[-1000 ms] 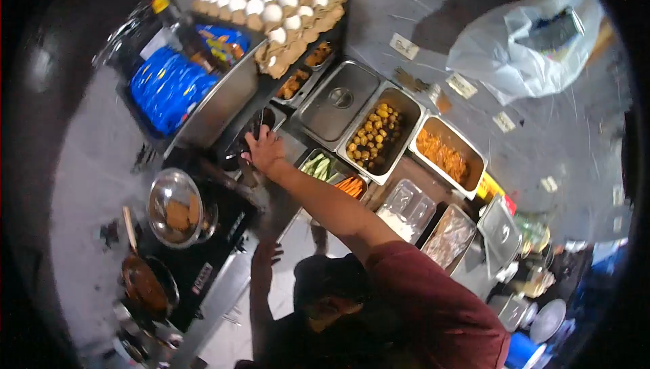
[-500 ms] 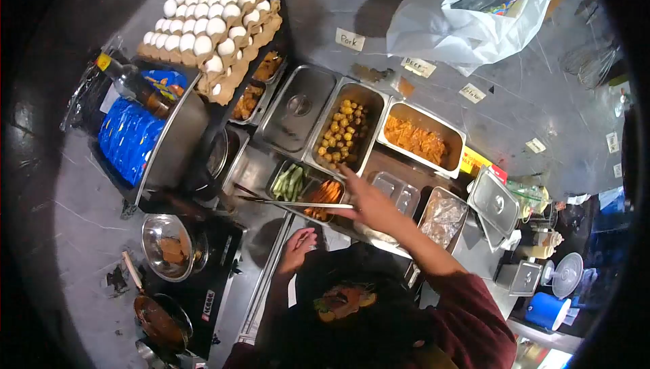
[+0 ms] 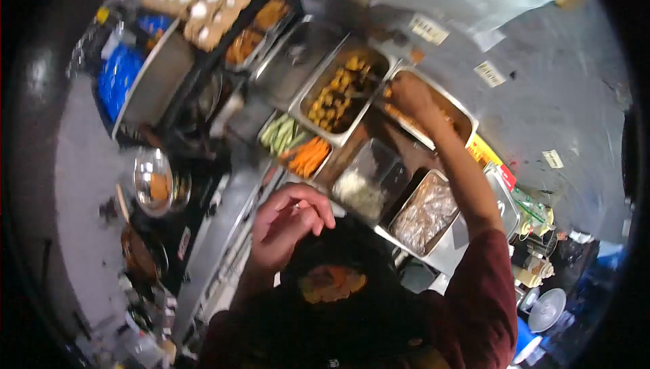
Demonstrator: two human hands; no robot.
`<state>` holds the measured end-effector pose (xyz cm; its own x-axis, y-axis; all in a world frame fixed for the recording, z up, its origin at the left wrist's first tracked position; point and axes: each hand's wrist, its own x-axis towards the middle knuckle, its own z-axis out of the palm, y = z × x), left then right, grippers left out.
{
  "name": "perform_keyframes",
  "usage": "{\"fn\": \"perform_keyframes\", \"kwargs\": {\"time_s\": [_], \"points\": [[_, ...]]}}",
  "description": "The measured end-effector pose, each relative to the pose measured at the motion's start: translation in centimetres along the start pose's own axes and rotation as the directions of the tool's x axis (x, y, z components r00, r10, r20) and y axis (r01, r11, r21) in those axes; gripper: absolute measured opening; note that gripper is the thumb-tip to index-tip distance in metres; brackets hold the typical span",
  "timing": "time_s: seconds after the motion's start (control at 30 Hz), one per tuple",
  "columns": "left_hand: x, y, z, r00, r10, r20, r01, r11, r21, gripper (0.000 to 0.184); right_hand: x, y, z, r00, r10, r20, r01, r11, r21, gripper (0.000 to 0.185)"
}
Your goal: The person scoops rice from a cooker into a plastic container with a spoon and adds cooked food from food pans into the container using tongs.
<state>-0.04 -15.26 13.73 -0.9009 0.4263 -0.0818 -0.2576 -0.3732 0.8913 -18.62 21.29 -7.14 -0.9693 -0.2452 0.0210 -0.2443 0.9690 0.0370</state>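
My left hand hovers in front of my apron, fingers loosely curled and nothing visible in it. At the far right, my right hand is closed over the left end of a steel pan of orange-red food. A slim grey metal utensil, blurred, sticks out from it towards the neighbouring pan of small browned potatoes. Its kind and working end are unclear. Nearer me, a smaller pan holds cucumber sticks and carrot sticks. Beside it stands a clear tub of white shredded food.
A pan with plastic-wrapped contents lies under my right forearm. Egg trays and a large steel bowl stand at the left. A frying pan and a glass bowl are lower left. Paper labels lie beyond the pans.
My right hand has moved from above the carrots, away from me, to the orange-red food. My left hand has risen closer to the camera. The view has shifted and is blurred.
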Motion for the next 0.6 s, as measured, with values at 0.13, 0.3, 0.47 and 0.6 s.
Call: {"fn": "perform_keyframes", "kwargs": {"time_s": [0.13,0.3,0.47,0.6], "points": [[0.4,5.8,4.1,0.848,0.425,0.318,-0.472,0.877,0.088,0.029,2.5,-1.1,0.7,0.992,0.007,0.125,-0.008,1.000,0.011,0.038],[-0.3,6.0,4.8,0.808,0.491,0.326,-0.480,0.869,-0.118,0.039,1.5,-3.8,-1.1,0.998,-0.007,0.068,0.002,0.997,0.078,0.033],[0.1,6.6,1.2,0.679,0.656,0.329,-0.567,0.754,-0.331,0.041,-0.3,-5.3,-1.5,0.996,0.076,0.039,-0.081,0.986,0.144,0.033],[-0.2,9.3,-1.2,0.804,0.480,0.351,-0.455,0.876,-0.157,0.042,-3.1,-5.3,-2.3,0.969,0.222,0.111,-0.242,0.944,0.224,0.032]]}}
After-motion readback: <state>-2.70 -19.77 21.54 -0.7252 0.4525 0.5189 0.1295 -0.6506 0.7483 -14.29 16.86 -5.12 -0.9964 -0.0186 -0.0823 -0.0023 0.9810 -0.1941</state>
